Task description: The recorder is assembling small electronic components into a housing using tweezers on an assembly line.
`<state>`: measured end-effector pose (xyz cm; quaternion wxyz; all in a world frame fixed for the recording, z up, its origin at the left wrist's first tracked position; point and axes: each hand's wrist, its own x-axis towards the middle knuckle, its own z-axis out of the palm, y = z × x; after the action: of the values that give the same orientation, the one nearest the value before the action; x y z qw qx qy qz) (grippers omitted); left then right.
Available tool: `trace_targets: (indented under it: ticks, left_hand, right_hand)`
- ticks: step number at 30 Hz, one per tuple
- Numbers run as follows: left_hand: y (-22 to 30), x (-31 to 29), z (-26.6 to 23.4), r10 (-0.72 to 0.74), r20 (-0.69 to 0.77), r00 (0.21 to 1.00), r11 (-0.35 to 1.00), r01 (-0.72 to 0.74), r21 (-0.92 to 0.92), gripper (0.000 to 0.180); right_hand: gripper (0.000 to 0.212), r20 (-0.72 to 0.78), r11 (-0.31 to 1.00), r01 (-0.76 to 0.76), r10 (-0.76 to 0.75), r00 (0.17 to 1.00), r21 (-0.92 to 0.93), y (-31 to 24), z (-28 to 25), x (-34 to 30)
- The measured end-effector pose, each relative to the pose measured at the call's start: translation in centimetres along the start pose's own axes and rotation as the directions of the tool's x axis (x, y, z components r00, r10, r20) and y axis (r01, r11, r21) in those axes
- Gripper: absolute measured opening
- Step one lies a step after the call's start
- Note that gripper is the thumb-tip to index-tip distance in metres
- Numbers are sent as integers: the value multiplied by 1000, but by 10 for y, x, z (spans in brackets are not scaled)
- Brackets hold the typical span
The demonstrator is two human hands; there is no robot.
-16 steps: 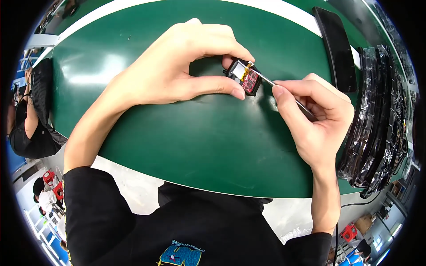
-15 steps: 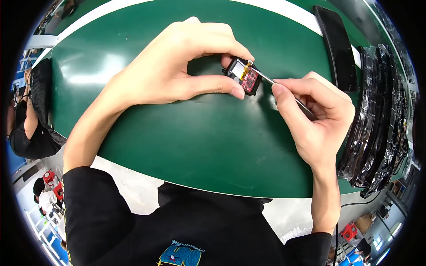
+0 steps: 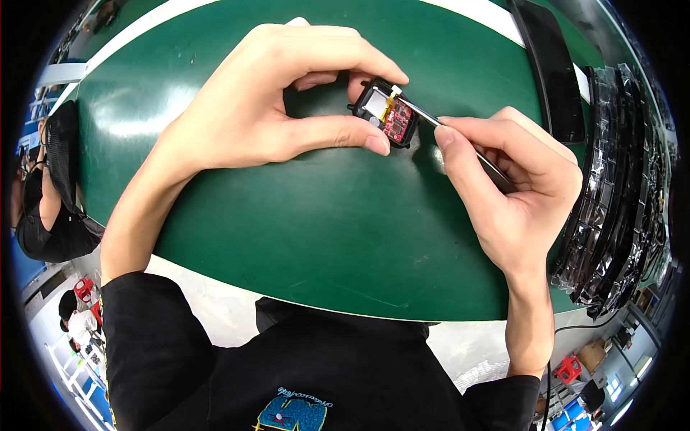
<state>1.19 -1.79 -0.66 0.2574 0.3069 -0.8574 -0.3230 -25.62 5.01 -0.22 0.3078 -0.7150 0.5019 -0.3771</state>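
Observation:
Between the thumb and fingers of my left hand (image 3: 287, 100) is a small black device case (image 3: 410, 136), its inside facing up. In it show a red circuit board (image 3: 397, 123), a silver-white rectangular part (image 3: 376, 104) and a strip of yellow tape beside it. A small white connector sits at the far edge of the case. My right hand (image 3: 514, 169) is closed in a pinch on slim metal tweezers (image 3: 424, 113). Their tip reaches the case near the white connector; whether it grips anything is too small to tell.
The green tabletop (image 3: 309, 230) spreads under both hands. To the right stand stacked black plastic trays (image 3: 604, 194) with clear wrapping, and a long black tray (image 3: 550, 72) lies beyond them. At the far left another person's arm (image 3: 50, 179) rests by a black mesh chair back (image 3: 65, 154).
The device and my left hand have shifted slightly left and away from me. The tweezers have followed, their tip still at the case. Both hands keep their holds.

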Motion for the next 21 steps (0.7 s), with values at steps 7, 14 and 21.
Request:
trace_targets:
  ticks: [7,14,21]
  left_hand:
    - [2,1,-1,-35,9,999,999,35,11,52]
    - [-2,3,-1,-4,11,1000,1000,4,5,52]
    - [-13,0,-13,7,87,996,993,3,-121,58]
  right_hand:
    - [21,-68,975,186,-195,978,-125,1,4,1]
    - [20,-75,940,281,-300,951,-196,7,8,4]
    - [12,-1,994,110,-110,994,24,2,1,3]
